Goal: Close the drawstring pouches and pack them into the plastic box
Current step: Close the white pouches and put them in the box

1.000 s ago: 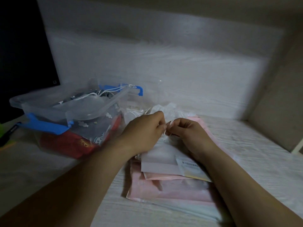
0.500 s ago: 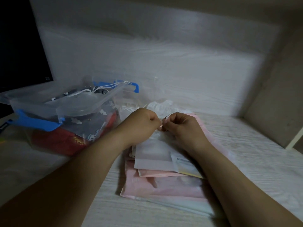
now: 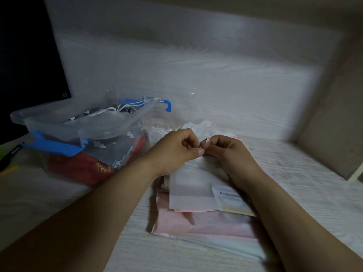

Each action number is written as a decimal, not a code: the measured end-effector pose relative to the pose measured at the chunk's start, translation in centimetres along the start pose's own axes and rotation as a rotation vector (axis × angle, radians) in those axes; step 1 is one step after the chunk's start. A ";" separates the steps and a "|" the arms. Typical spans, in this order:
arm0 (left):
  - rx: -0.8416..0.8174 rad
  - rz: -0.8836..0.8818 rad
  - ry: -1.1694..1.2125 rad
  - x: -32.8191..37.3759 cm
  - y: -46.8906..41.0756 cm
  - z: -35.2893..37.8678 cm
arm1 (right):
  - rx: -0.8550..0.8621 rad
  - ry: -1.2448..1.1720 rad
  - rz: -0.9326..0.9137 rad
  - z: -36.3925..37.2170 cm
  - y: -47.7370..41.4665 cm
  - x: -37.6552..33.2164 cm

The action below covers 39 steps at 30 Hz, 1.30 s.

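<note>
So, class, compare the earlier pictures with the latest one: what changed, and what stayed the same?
Nothing clearly moved; only the view wobbles. The left hand and right hand keep pinching the white cord at the mouth of the white pouch, which stays on the pink stack. The plastic box stays at the left.

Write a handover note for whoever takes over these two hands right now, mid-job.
Left hand: pinches the thin white drawstring cord.
Right hand: pinches the same cord, close against the left.
Things: the white translucent drawstring pouch lies on a stack of flat pink pouches. The clear plastic box with blue latches stands to the left.
Done: a red pouch and a dark patterned pouch are in the box.
Left: finish closing the white pouch, pack it, then the pink ones.
</note>
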<state>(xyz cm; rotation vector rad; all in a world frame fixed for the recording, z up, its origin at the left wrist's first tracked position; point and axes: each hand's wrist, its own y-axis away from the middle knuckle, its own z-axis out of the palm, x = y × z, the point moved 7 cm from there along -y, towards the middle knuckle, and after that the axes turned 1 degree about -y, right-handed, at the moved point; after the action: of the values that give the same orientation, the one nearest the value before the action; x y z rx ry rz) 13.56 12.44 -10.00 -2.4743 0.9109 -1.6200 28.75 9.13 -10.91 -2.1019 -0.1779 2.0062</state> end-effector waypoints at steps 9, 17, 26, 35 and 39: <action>-0.082 -0.015 0.001 -1.0 -0.1 0.6 | -0.062 0.191 -0.111 0.3 -0.3 0.0; -0.108 -0.135 0.155 -1.4 0.4 0.7 | -0.092 0.202 -0.188 0.3 -0.4 -0.3; -0.129 -0.227 0.157 -1.6 0.6 1.2 | -0.104 0.138 -0.156 0.5 0.0 -0.4; 0.011 -0.012 -0.118 -0.4 0.3 1.4 | -0.128 0.392 -0.311 1.4 0.3 -1.1; -0.020 -0.015 -0.072 -0.7 0.0 0.9 | -0.125 0.348 -0.327 1.2 0.2 -1.0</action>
<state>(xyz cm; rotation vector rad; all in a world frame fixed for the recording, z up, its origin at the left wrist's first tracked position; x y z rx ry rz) 14.14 12.53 -11.00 -2.5410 0.9060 -1.5231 27.47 8.82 -10.01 -2.2804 -0.5550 1.4571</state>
